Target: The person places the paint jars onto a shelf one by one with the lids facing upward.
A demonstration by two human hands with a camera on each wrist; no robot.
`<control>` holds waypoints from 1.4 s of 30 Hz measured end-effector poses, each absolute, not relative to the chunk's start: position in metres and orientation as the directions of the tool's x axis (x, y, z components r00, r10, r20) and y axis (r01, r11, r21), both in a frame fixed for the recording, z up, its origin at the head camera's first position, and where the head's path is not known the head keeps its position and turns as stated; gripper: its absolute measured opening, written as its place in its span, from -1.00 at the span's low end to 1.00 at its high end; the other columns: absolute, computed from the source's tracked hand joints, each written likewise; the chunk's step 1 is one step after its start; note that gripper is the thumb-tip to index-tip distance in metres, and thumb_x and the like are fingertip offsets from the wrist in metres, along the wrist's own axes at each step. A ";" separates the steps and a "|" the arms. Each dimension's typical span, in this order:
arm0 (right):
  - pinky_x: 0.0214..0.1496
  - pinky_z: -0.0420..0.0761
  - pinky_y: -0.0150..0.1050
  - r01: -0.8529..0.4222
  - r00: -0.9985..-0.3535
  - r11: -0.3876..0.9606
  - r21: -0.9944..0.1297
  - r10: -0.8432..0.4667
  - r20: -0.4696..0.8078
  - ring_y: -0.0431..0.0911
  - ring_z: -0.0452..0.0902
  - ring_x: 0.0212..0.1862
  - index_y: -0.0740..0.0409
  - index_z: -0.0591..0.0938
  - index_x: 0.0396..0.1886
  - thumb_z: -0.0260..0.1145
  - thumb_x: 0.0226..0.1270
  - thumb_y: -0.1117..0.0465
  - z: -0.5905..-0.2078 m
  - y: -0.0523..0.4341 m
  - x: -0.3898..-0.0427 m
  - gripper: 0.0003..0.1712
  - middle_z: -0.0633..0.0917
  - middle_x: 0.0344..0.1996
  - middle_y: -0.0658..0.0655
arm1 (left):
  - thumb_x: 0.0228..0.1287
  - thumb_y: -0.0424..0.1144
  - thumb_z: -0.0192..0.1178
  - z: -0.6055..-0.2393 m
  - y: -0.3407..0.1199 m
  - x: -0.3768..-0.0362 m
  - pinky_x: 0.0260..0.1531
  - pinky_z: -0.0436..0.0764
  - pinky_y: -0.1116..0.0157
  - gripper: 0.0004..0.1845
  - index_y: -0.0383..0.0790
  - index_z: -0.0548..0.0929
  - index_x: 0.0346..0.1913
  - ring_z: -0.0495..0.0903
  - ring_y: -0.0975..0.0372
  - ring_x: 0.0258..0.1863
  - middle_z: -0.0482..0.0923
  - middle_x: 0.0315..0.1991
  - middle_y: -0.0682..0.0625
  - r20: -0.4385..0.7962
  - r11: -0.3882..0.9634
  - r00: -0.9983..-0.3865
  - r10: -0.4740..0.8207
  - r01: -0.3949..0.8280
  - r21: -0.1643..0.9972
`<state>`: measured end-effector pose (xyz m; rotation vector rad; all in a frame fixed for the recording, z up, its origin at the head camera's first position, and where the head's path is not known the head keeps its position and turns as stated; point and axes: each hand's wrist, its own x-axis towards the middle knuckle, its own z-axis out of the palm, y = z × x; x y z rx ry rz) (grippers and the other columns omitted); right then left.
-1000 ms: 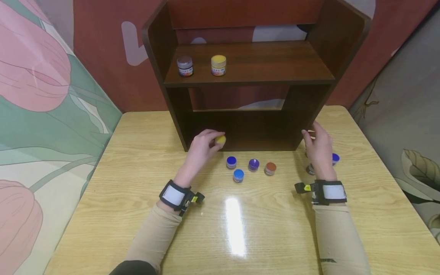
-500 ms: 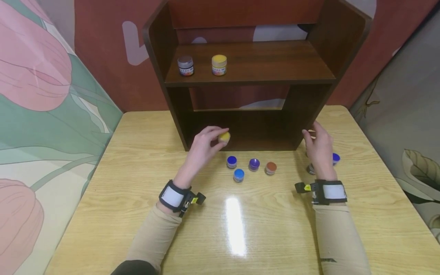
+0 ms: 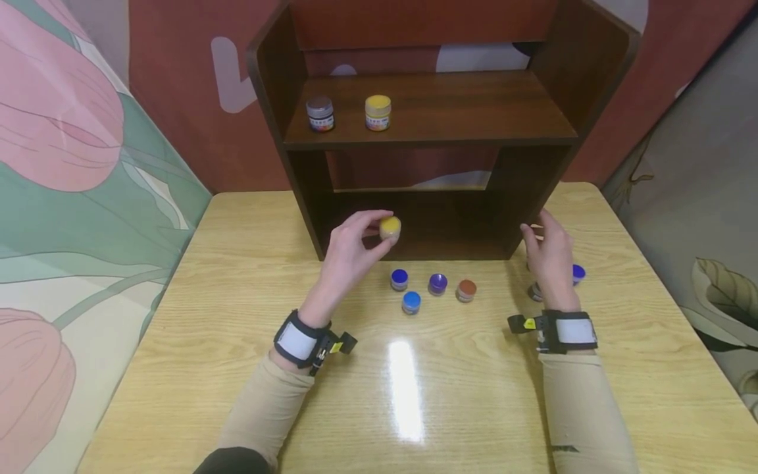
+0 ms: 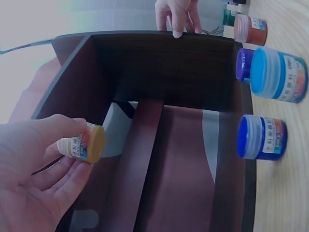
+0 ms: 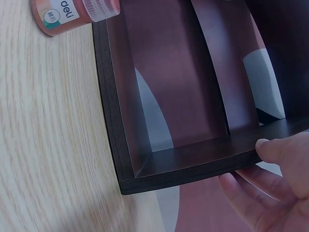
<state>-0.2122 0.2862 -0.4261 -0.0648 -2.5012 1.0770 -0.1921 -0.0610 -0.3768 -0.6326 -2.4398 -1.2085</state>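
Note:
My left hand [image 3: 351,253] pinches a small paint jar with a yellow lid [image 3: 390,228] between thumb and fingers, in front of the lower opening of the dark wooden shelf [image 3: 432,140]. In the left wrist view the jar lies sideways, its printed label [image 4: 78,142] showing between the fingers. My right hand [image 3: 551,253] holds the right side panel of the shelf near its lower front edge. The right wrist view shows the thumb [image 5: 270,149] on the panel's edge and the fingers [image 5: 248,195] outside it. On the upper board stand a dark jar [image 3: 320,114] and a yellow jar [image 3: 378,113].
Before the shelf stand a dark blue jar [image 3: 399,280], a light blue jar [image 3: 411,303], a purple jar [image 3: 437,284] and a reddish-brown jar [image 3: 466,290]. More jars, including one with a blue lid [image 3: 578,273], sit partly hidden around my right wrist.
My left hand has raised the yellow-lidded jar and carried it slightly to the right, away from the tabletop. The right hand stays at the side panel.

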 end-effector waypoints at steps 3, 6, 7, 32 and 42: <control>0.10 0.65 0.18 -0.113 -0.914 0.703 -0.702 0.204 0.351 0.25 0.61 0.14 0.14 0.50 0.30 0.06 0.57 0.13 -0.426 0.286 -0.212 -0.59 0.62 0.21 0.32 | 0.21 -0.20 0.43 -0.373 -0.059 -0.192 -0.01 0.72 0.27 -0.56 -0.17 0.64 0.15 0.71 0.20 -0.06 0.67 0.06 -0.06 0.522 0.535 -0.822 0.228 0.553 0.639; 0.10 0.66 0.18 -0.118 -0.911 0.701 -0.703 0.205 0.357 0.26 0.61 0.13 0.16 0.51 0.27 0.07 0.57 0.14 -0.426 0.287 -0.213 -0.60 0.62 0.19 0.34 | 0.20 -0.20 0.43 -0.368 -0.057 -0.191 -0.02 0.72 0.26 -0.56 -0.16 0.65 0.15 0.71 0.22 -0.07 0.67 0.05 -0.05 0.551 0.523 -0.805 0.220 0.575 0.630; 0.10 0.66 0.17 -0.119 -0.911 0.700 -0.704 0.206 0.358 0.26 0.61 0.13 0.17 0.51 0.27 0.08 0.57 0.14 -0.426 0.287 -0.213 -0.61 0.62 0.19 0.34 | 0.19 -0.20 0.44 -0.366 -0.056 -0.191 -0.02 0.73 0.25 -0.55 -0.16 0.65 0.15 0.71 0.22 -0.08 0.67 0.04 -0.05 0.558 0.519 -0.800 0.219 0.580 0.628; 0.09 0.66 0.18 -0.134 -0.907 0.692 -0.709 0.203 0.369 0.30 0.62 0.11 0.23 0.51 0.26 0.09 0.55 0.18 -0.428 0.288 -0.212 -0.61 0.62 0.18 0.38 | 0.17 -0.13 0.44 -0.310 -0.039 -0.190 0.02 0.64 0.47 -0.50 -0.17 0.65 0.17 0.70 0.27 -0.04 0.68 0.08 -0.04 0.648 0.527 -0.727 0.228 0.652 0.545; 0.09 0.66 0.19 -0.137 -0.910 0.690 -0.710 0.195 0.365 0.31 0.61 0.13 0.21 0.50 0.27 0.08 0.56 0.17 -0.428 0.288 -0.212 -0.60 0.61 0.19 0.37 | 0.17 -0.14 0.44 -0.294 -0.033 -0.194 0.04 0.64 0.47 -0.50 -0.19 0.65 0.18 0.70 0.26 -0.02 0.68 0.09 -0.06 0.683 0.529 -0.690 0.240 0.683 0.504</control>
